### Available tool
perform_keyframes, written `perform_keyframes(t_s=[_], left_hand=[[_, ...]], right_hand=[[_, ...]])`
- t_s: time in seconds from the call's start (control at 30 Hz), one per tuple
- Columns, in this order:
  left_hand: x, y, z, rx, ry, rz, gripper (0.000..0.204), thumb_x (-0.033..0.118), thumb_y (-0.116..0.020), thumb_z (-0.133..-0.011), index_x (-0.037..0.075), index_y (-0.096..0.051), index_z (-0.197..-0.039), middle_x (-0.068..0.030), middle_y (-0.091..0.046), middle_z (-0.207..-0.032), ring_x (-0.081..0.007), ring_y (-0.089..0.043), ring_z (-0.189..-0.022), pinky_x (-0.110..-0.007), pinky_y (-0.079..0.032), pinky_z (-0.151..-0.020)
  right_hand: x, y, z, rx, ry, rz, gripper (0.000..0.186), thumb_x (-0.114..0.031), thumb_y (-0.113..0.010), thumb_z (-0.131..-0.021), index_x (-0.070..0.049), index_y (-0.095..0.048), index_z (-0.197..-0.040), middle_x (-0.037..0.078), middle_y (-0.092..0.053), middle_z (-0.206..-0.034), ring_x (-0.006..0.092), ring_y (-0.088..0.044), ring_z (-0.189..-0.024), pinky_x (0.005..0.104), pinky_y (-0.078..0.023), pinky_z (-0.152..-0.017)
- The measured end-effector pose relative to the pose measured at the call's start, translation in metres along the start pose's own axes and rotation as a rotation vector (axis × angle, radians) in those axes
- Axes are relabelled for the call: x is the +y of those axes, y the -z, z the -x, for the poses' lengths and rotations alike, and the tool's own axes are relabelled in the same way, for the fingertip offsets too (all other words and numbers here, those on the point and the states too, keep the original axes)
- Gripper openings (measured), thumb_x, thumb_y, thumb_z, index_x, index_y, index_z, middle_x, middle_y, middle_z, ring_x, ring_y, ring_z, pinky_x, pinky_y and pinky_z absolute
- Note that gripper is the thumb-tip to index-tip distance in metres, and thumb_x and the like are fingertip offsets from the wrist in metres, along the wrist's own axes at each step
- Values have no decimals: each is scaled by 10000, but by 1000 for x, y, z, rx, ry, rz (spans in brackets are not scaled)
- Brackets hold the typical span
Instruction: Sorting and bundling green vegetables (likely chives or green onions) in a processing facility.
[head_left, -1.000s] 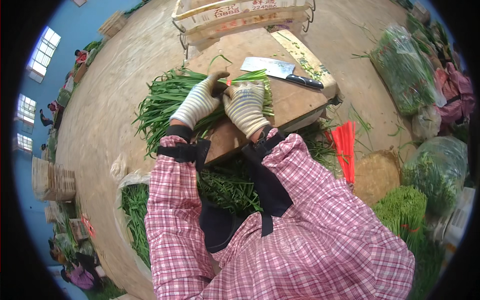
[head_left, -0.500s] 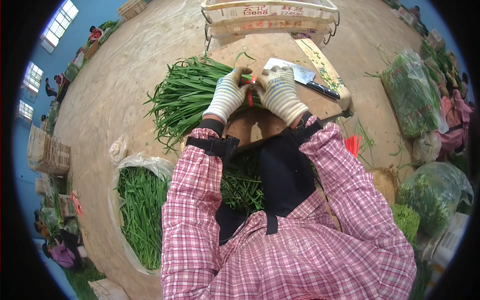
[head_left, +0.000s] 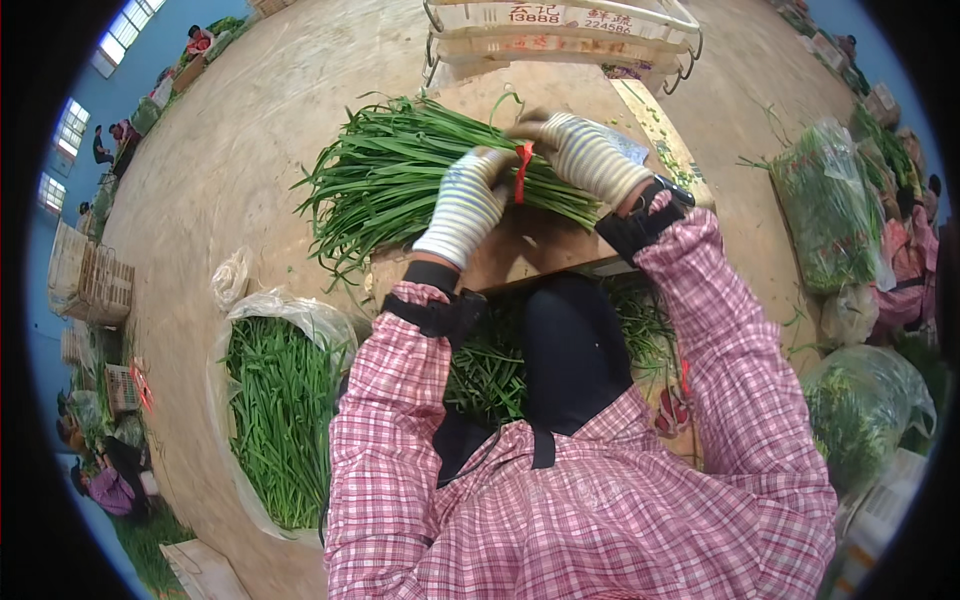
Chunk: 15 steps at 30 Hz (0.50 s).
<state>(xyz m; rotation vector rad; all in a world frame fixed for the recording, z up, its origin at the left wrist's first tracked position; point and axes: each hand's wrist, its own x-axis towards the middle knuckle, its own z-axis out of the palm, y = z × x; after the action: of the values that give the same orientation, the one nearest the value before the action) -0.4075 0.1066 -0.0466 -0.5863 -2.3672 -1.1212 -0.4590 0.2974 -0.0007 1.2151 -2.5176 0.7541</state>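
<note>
A long bundle of green chive-like stalks (head_left: 400, 170) lies across a wooden cutting board (head_left: 545, 245) in front of me. My left hand (head_left: 468, 205), in a striped knit glove, grips the bundle near its cut end. My right hand (head_left: 585, 150), gloved the same way, holds the bundle from the other side. A red band (head_left: 520, 170) hangs between the two hands, around the stalks. The leafy tips fan out to the left, past the board's edge.
A white plastic crate (head_left: 560, 30) stands beyond the board. A clear bag of green stalks (head_left: 275, 400) lies at my lower left. More bagged greens (head_left: 830, 205) sit at the right. Loose stalks (head_left: 490, 365) lie under the board. People sit far left.
The view has tipped down and closer. Both hands have shifted right along the bundle, and the red band now shows between them. The knife seen earlier on the board is hidden.
</note>
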Motion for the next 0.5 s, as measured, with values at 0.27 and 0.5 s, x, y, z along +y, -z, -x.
perform_keyframes(t_s=[0.27, 0.5], left_hand=[[9, -7, -5, 29, 182, -219, 145, 68, -714, -781, 66, -718, -926, -152, -695, -888, -334, -671, -831, -382, -539, -754], [3, 8, -45, -289, 219, -414, 176, 69, -708, -790, 59, -732, -965, -169, -716, -924, -299, -699, -882, -367, -548, -816]], right_hand=[[-8, 1, -13, -181, -13, 348, 146, -154, -611, -833, -76, -701, -918, 151, -683, -893, 346, -665, -850, 437, -505, -754], [-53, -29, 7, -54, -310, 393, 185, -260, -619, -837, -113, -705, -909, 126, -683, -793, 345, -664, -796, 442, -500, -754]])
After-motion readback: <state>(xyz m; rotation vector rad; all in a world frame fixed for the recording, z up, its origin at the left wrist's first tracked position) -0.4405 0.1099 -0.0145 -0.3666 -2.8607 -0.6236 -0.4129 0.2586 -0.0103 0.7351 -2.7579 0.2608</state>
